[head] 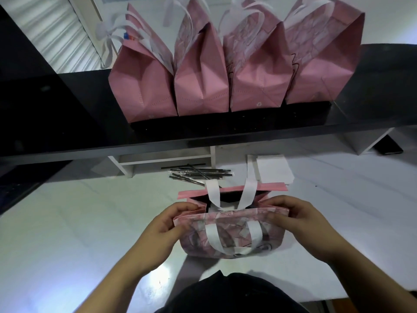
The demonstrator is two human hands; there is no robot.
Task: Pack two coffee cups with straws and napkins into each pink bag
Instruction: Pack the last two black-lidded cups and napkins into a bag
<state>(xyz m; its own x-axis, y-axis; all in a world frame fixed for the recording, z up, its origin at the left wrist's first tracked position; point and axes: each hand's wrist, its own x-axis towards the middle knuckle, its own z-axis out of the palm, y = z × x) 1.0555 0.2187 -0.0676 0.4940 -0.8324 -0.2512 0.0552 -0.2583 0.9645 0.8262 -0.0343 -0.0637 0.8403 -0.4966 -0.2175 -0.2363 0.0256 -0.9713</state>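
A pink bag (232, 231) with white handles stands open on the white table in front of me. My left hand (167, 224) pinches the bag's left top edge. My right hand (300, 220) pinches its right top edge. The mouth of the bag is dark and I cannot see what is inside. Behind the bag lie several wrapped black straws (200, 173) in a loose pile. A stack of white napkins (274, 169) sits to the right of the straws. No coffee cups are visible.
Several pink bags (203, 86) stand in a row on a raised black shelf (225, 134) at the back. A dark phone-like object (388, 146) lies under the shelf at far right. White table (79, 211) spreads to both sides.
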